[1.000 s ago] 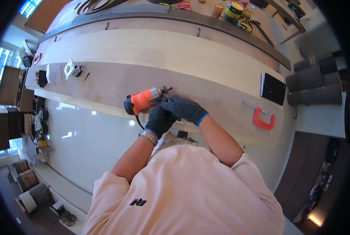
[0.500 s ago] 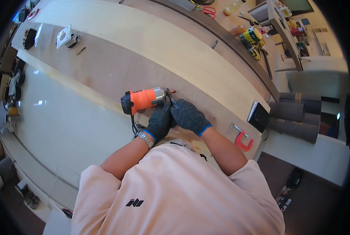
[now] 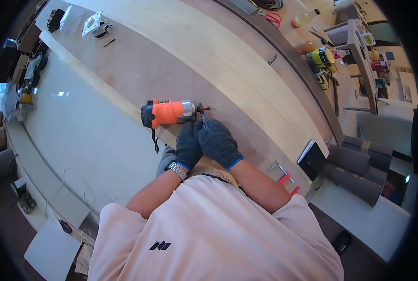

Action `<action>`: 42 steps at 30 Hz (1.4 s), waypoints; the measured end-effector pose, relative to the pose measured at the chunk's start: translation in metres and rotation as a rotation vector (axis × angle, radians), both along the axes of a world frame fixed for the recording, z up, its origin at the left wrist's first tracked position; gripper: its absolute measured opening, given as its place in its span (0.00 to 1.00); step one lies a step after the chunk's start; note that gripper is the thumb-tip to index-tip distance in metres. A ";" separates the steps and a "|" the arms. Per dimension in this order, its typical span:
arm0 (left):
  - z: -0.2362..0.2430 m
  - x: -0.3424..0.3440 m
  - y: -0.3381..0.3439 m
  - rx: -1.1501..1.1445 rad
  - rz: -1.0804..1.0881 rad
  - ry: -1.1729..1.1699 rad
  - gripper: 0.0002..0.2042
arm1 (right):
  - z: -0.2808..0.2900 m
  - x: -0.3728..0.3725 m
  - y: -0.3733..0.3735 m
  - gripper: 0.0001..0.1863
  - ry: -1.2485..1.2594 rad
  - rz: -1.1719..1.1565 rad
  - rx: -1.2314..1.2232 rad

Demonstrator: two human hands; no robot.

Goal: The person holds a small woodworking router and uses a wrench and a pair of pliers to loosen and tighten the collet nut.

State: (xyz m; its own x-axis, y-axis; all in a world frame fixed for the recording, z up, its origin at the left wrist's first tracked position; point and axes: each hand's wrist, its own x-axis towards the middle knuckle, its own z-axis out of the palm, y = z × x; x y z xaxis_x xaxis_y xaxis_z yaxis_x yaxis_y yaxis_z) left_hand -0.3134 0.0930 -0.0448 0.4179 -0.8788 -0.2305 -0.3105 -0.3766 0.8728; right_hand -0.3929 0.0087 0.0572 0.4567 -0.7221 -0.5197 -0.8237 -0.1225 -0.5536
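An orange trim router motor (image 3: 168, 112) with a black end cap and silver collar lies on its side on the workbench, its cord hanging toward me. From its collet a short copper-coloured bit (image 3: 206, 108) points right. My gloved right hand (image 3: 218, 144) is closed on a dark flat wrench (image 3: 204, 119), whose head meets the collet. Right beside it, my gloved left hand (image 3: 189, 146) is closed just below the silver collar. Whatever its fingers grip is hidden.
A long pale plank (image 3: 246, 77) runs diagonally along the bench. A red clamp (image 3: 284, 179) and a black notebook-like item (image 3: 312, 161) sit at the right. At the far left are a white square-plated fitting (image 3: 92, 23) and a thin dark piece (image 3: 109, 42).
The view has shifted, so the bench items appear farther right. The router motor lies more level in the picture. Both hands remain at the collet, and the right one still holds the wrench.
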 end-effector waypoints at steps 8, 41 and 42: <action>0.021 -0.006 -0.001 0.033 0.102 -0.234 0.13 | -0.007 -0.005 -0.004 0.19 -0.001 0.014 0.028; 0.035 0.010 0.001 -0.083 -0.015 0.104 0.10 | -0.027 -0.017 -0.002 0.25 -0.160 0.055 -0.109; 0.028 0.012 0.003 -0.092 -0.077 -0.060 0.09 | -0.030 -0.015 0.000 0.25 -0.172 0.067 -0.115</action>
State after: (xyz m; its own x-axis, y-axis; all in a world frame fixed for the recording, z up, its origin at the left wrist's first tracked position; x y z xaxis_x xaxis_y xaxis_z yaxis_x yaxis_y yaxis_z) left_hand -0.3018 0.0960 -0.0167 0.3587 -0.9252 -0.1236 -0.3882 -0.2683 0.8817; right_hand -0.4083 0.0087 0.0274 0.5809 -0.7369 -0.3459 -0.7059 -0.2444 -0.6648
